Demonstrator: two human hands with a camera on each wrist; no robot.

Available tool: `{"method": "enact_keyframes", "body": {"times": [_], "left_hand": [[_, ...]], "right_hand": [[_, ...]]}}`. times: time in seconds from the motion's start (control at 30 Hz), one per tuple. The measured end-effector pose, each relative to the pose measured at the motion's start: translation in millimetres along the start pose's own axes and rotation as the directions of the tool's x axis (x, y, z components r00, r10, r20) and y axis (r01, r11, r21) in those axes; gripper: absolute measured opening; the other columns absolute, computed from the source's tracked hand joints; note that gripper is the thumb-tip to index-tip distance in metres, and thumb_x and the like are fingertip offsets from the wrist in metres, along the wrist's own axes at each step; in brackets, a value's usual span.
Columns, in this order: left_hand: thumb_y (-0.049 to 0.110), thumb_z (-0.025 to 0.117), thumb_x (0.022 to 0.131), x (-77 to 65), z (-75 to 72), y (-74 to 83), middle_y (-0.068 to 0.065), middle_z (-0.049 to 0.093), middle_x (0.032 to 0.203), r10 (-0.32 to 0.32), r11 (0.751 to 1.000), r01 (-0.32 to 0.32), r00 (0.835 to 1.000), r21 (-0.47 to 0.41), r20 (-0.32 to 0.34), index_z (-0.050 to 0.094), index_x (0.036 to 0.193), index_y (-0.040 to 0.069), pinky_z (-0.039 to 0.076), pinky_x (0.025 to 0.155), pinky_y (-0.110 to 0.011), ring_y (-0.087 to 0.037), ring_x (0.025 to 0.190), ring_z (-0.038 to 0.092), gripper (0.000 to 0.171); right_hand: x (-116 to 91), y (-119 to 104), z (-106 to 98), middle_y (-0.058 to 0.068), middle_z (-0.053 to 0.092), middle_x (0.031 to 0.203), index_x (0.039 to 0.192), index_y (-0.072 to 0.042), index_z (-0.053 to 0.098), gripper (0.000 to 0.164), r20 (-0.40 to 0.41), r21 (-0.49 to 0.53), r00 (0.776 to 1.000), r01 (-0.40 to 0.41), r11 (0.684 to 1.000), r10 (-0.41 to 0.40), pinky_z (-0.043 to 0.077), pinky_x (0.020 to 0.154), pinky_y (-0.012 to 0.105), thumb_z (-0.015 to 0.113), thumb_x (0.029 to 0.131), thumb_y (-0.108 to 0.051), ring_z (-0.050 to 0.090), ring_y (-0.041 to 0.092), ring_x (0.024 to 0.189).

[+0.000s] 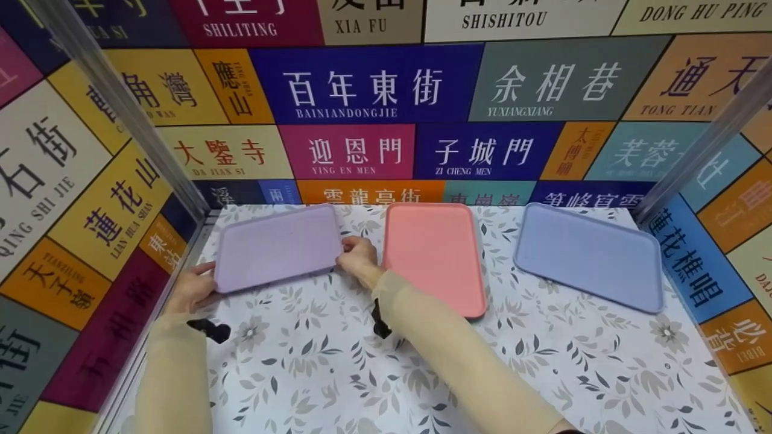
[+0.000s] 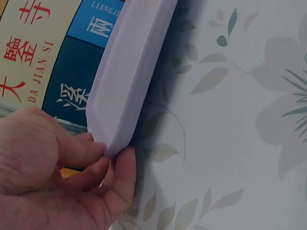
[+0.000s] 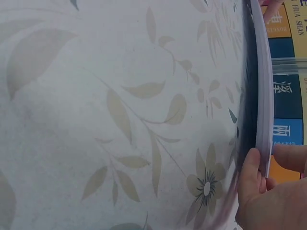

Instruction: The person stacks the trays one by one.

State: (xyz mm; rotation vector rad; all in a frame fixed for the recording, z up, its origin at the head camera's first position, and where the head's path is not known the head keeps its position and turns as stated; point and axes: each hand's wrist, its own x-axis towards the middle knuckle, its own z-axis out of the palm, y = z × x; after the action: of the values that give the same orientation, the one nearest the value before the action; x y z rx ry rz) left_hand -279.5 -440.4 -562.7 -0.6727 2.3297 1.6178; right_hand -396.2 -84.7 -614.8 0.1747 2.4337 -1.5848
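Observation:
A shallow lilac tray (image 1: 277, 248) lies between my two hands at the left back of the table. My left hand (image 1: 190, 290) pinches its left end; in the left wrist view the thumb presses on the rim of the tray (image 2: 125, 72) with the fingers beneath. At the opposite end, my right hand (image 1: 359, 258) grips the tray's edge. The right wrist view shows the tray (image 3: 264, 100) nearly edge-on, thumb and fingers of the right hand (image 3: 273, 201) on either side of it, with a dark shadow along it.
A pink tray (image 1: 431, 256) lies just right of my right hand, over something dark at its near edge. Farther right, a blue tray (image 1: 591, 258) sits at a slant. Floral cloth (image 1: 338, 361) covers the table, and panels with printed signs (image 1: 368, 84) enclose its back and sides.

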Motion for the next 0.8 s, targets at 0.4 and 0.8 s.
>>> {"method": "enact_keyframes", "body": {"times": [0.4, 0.8], "left_hand": [[-0.003, 0.057, 0.109, -14.0, -11.8, -5.2, -0.005, 0.054, 0.135, -0.014, 0.984, 0.065, 0.955, -0.164, 0.297, 0.022, 0.181, 0.015, 0.064, 0.089, -0.026, -0.011, 0.105, 0.063, 0.082], [-0.002, 0.059, 0.107, -27.9, -8.9, 7.3, -0.018, 0.044, 0.160, 0.015, 0.989, 0.032, 0.951, -0.145, 0.310, 0.029, 0.178, 0.007, 0.063, 0.090, -0.025, -0.014, 0.109, 0.063, 0.077]], "right_hand": [[-15, -9, -13, 0.003, 0.082, 0.121, 0.134, -0.014, 0.083, 0.050, -0.105, 0.002, 0.992, -0.072, 0.997, 0.072, 0.061, 0.096, 0.031, 0.068, 0.088, -0.003, 0.071, 0.018, 0.113], [-57, -42, -42, 0.003, 0.085, 0.123, 0.121, -0.015, 0.088, 0.037, -0.183, 0.146, 0.979, -0.063, 0.987, 0.089, 0.062, 0.098, 0.034, 0.069, 0.091, -0.004, 0.074, 0.021, 0.113]]}}
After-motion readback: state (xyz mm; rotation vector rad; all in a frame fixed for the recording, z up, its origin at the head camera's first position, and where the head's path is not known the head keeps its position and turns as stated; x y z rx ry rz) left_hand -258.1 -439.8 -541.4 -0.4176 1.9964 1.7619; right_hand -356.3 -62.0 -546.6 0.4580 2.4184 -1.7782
